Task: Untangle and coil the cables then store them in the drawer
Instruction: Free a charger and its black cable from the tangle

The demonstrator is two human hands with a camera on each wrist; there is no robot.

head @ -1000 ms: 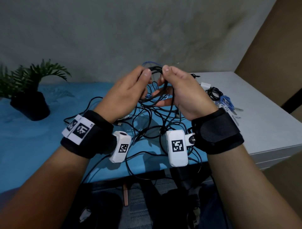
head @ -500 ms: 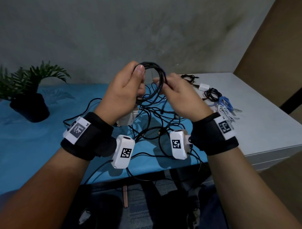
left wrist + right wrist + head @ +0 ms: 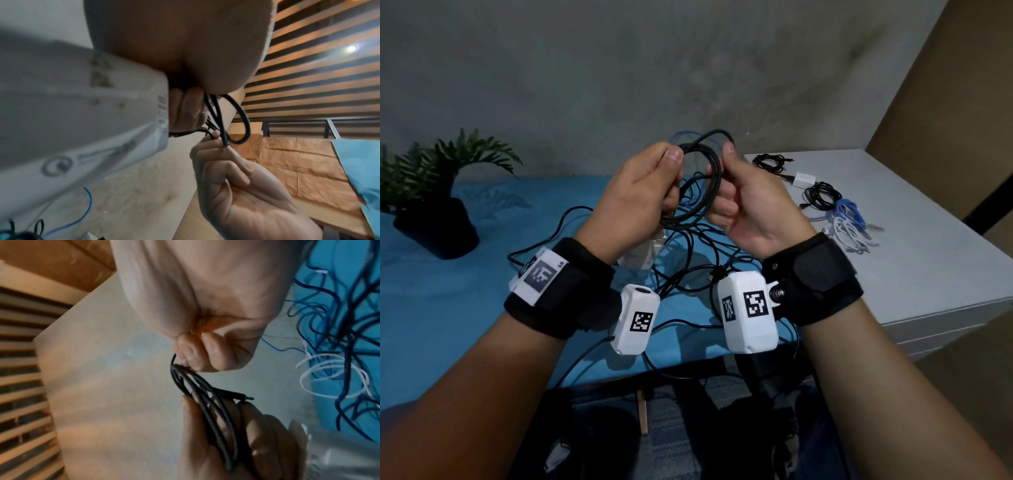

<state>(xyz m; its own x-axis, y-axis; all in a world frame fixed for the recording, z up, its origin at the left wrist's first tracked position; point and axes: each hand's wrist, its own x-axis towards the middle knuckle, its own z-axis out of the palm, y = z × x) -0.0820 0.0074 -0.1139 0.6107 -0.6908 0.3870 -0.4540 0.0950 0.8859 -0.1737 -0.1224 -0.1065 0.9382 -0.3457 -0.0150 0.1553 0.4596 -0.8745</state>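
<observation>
Both hands are raised over the blue table. My left hand (image 3: 666,171) grips a coil of black cable (image 3: 707,192) with several loops; the same coil (image 3: 216,415) lies across its fingers in the right wrist view. My right hand (image 3: 726,164) pinches a strand of this cable at the coil's top right, and in the left wrist view that hand (image 3: 218,146) pinches near the cable's end. A white adapter (image 3: 642,255) hangs under the left hand. A tangle of black and blue cables (image 3: 698,263) lies on the table below.
A white drawer unit (image 3: 928,274) at the right carries coiled cables: black (image 3: 822,198), blue (image 3: 849,210), white (image 3: 846,236), plus a white charger (image 3: 803,179). A potted plant (image 3: 431,192) stands at the far left on the blue table (image 3: 465,308).
My right hand has rolled at the wrist and risen to the coil's top, bringing another turn of black cable. The left hand has kept its hold and hardly moved.
</observation>
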